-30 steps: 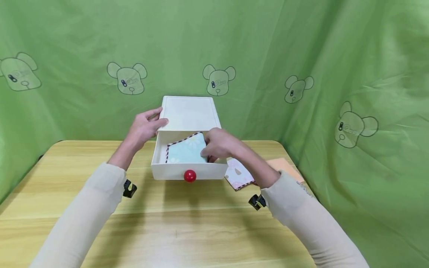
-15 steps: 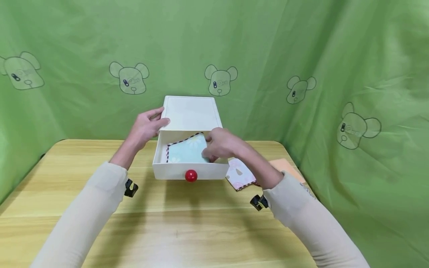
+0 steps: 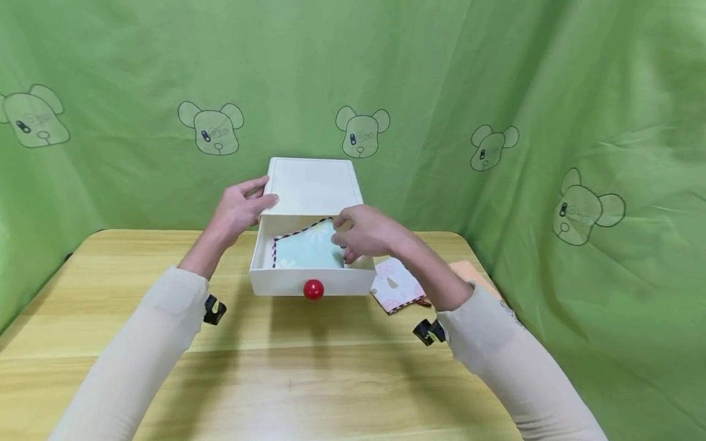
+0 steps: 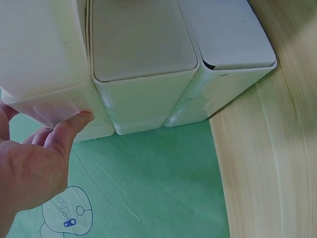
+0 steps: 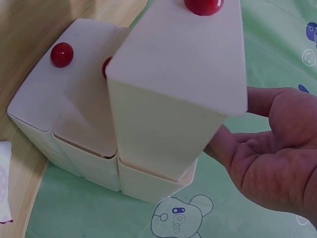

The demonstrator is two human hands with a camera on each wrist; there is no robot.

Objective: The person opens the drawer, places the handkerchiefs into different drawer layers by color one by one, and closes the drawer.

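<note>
A white drawer cabinet (image 3: 314, 184) stands at the back of the table, its top drawer (image 3: 278, 282) pulled out by a red knob (image 3: 314, 290) side. Inside lies a folded light-blue handkerchief (image 3: 306, 246) with flower prints and a dark striped edge. My left hand (image 3: 238, 207) grips the cabinet's upper left edge, thumb on top and fingers along the side. Over the drawer's right part, my right hand (image 3: 368, 231) hovers with loosely bent fingers beside the handkerchief, holding nothing. In the right wrist view, the drawer wall (image 5: 163, 124) hides some fingertips of that hand.
Right of the cabinet, a white-and-pink patterned handkerchief (image 3: 394, 285) lies on the wooden table (image 3: 265, 392), with an orange cloth (image 3: 475, 274) behind the right forearm. Two shut lower drawers (image 5: 74, 94) sit under the open one. A green curtain (image 3: 419, 73) hangs close behind.
My right hand has let go of the light-blue handkerchief and risen slightly, its fingers loosening. The handkerchief stays in the drawer. My left hand keeps its hold on the cabinet.
</note>
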